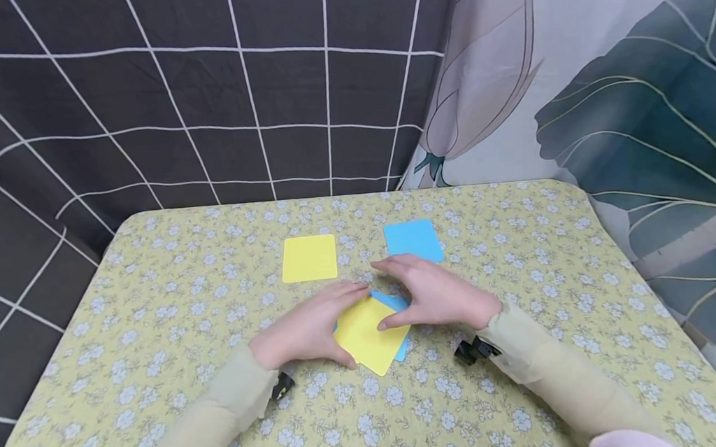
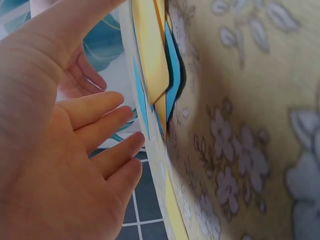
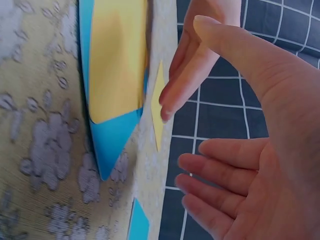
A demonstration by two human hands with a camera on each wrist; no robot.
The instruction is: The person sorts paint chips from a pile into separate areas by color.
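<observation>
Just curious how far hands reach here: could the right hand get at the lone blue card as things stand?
Probably yes: the right hand looks empty, close to the lone blue card, and nothing seems to lie on that card or block the way.

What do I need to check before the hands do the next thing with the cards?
1. Left hand holding nothing: ok, fingers open.
2. Right hand holding nothing: ok, fingers open.
3. Pile between the hands lined up neatly: not ok, yellow and blue corners stick out at different angles.
4. Far yellow card and far blue card lying apart: ok.
5. How many cards are in the pile: cannot tell, the top one covers the others.
</observation>
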